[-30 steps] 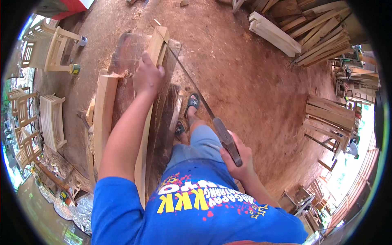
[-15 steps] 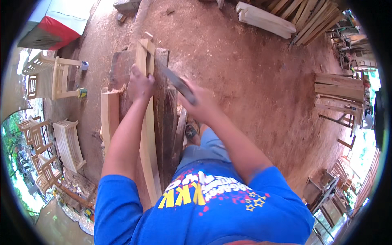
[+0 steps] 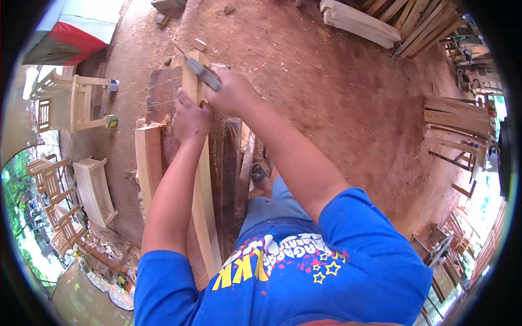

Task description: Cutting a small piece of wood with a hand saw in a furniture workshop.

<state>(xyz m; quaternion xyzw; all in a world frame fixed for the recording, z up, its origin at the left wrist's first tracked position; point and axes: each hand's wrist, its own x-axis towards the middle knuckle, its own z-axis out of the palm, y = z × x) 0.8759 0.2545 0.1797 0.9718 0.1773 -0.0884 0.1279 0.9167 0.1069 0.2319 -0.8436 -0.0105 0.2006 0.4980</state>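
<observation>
Near the far end of a long pale timber (image 3: 201, 217), my right hand (image 3: 225, 89) grips the dark handle of a hand saw (image 3: 205, 75), whose thin blade points away across the timber toward the upper left. My left hand (image 3: 190, 117) is closed on the same timber, a little nearer to me. The timber lies lengthwise on a dark, worn wooden work surface (image 3: 223, 174). A second squared timber (image 3: 148, 163) lies to its left, with shavings at its end. A small pale offcut (image 3: 200, 44) is just beyond the far end.
Pale wooden chairs (image 3: 51, 179) and benches (image 3: 95, 193) stand along the left, near a red and grey covered object (image 3: 81, 41). Stacked beams and boards (image 3: 359, 24) lie at the upper right. More planks (image 3: 457, 119) rest on supports at the right, above a dirt floor (image 3: 348, 114).
My right hand and the saw have moved forward and up, from beside my body to the timber's far end. My left hand stays on the timber.
</observation>
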